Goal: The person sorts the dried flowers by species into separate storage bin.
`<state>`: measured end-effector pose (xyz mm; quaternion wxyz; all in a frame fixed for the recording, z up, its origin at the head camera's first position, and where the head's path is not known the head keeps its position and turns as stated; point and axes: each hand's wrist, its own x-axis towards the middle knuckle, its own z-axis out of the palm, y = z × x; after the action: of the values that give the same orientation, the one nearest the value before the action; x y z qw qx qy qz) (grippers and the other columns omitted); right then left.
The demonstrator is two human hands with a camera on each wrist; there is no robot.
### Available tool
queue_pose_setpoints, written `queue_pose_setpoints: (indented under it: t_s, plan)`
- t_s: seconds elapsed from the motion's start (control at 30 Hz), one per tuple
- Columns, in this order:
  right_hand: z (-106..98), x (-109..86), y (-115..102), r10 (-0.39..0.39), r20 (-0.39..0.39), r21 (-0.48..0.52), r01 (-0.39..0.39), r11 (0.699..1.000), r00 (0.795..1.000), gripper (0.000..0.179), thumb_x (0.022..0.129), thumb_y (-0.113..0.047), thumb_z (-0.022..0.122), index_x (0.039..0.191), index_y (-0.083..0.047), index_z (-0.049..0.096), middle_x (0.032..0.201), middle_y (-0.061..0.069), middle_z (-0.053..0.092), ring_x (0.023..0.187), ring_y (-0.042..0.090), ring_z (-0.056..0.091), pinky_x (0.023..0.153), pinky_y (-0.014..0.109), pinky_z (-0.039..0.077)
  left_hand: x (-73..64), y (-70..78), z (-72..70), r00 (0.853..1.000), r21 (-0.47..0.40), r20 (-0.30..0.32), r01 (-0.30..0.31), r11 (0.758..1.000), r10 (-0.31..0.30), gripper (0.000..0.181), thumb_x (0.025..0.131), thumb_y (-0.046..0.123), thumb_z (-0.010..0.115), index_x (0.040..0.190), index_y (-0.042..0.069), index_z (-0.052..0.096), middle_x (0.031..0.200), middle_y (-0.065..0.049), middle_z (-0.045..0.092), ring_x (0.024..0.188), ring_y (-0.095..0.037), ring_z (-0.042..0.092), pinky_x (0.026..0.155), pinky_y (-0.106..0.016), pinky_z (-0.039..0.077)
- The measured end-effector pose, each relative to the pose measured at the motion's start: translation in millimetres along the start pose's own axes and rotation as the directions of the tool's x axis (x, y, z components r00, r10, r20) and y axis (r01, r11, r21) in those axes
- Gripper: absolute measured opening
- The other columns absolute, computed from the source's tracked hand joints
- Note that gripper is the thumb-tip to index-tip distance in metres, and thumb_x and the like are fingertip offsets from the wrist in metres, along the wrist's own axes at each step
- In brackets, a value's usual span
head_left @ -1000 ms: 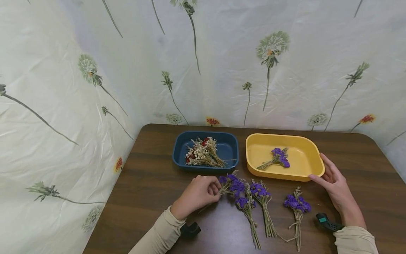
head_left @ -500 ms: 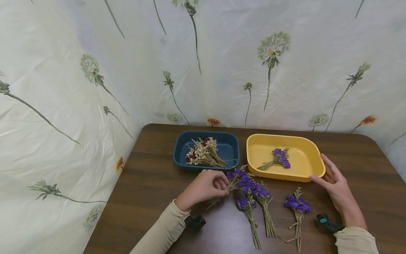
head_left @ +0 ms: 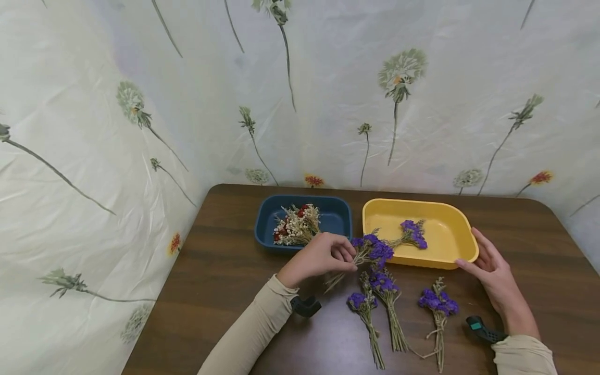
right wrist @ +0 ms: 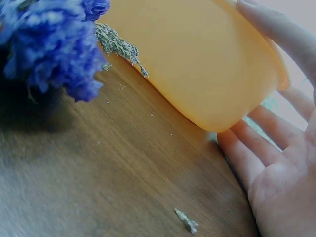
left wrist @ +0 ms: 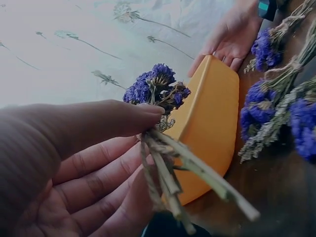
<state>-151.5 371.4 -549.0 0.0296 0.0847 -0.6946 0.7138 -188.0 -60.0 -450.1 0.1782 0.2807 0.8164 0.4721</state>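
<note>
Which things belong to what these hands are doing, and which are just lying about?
In the job, seemingly:
purple bunch in the left hand
yellow tray, touched by the right hand
another purple bunch, in that tray
three purple bunches outside it

Probably lying about:
blue tray
its white-and-red flowers
loose sprig

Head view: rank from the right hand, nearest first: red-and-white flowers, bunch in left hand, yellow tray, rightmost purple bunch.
1. Yellow tray: touching the right hand.
2. Rightmost purple bunch: on the table, just left of that hand.
3. Held bunch: farther left, in the left hand.
4. Red-and-white flowers: farthest left, inside the blue tray.
</note>
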Motion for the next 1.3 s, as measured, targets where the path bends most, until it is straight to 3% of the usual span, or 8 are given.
queue_pose_setpoints:
  t_s: [0.43, 0.7, 1.0, 1.3]
  plan:
    - [-1, -0.5, 0, -0.001, -0.005, -0.018, 0.001, 1.000, 1.000, 0.085, 0.099, 0.011, 0.058, 0.167, -0.017, 0.017, 0.171, -0.006, 0.029, 0.125, -0.011, 0.057, 0.094, 0.005, 0.048, 58.1, 13.1, 6.4, 1.000, 0.012, 0.006, -0.017, 1.000, 0.017, 0.018, 0.087, 0.017, 0.085, 0.101, 0.009, 0.076, 0.086, 0.001, 0.075, 0.072, -0.003, 0.069, 0.068, -0.018, 0.056]
    - [-1, -0.5, 0, 0.000, -0.002, -0.020, 0.000, 1.000, 1.000, 0.085, 0.099, 0.011, 0.059, 0.167, -0.017, 0.017, 0.169, -0.007, 0.033, 0.125, -0.010, 0.057, 0.094, 0.006, 0.048, 89.9, 20.1, 11.4, 1.000, 0.092, 0.024, -0.014, 0.996, 0.012, 0.018, 0.088, 0.019, 0.084, 0.101, 0.009, 0.076, 0.085, 0.000, 0.075, 0.064, -0.008, 0.067, 0.059, -0.021, 0.056]
    - [0, 1.6, -2, 0.003, -0.009, -0.041, -0.003, 0.999, 1.000, 0.085, 0.098, 0.010, 0.060, 0.167, -0.017, 0.018, 0.169, -0.006, 0.032, 0.124, -0.011, 0.057, 0.094, 0.005, 0.047, 114.8, 23.7, 15.7, 1.000, 0.098, 0.010, 0.028, 0.995, -0.029, 0.018, 0.089, 0.018, 0.083, 0.103, 0.008, 0.075, 0.088, -0.001, 0.074, 0.068, -0.017, 0.071, 0.062, -0.027, 0.060]
    - [-1, 1.4, -1, 0.006, -0.014, -0.056, -0.007, 0.998, 1.000, 0.085, 0.098, 0.009, 0.060, 0.167, -0.017, 0.018, 0.171, -0.005, 0.029, 0.125, -0.012, 0.056, 0.094, 0.004, 0.046, 131.7, 30.5, 27.2, 0.999, 0.146, 0.010, 0.032, 0.989, -0.034, 0.015, 0.089, 0.014, 0.082, 0.101, 0.008, 0.074, 0.087, 0.001, 0.073, 0.068, -0.006, 0.065, 0.060, -0.017, 0.055]
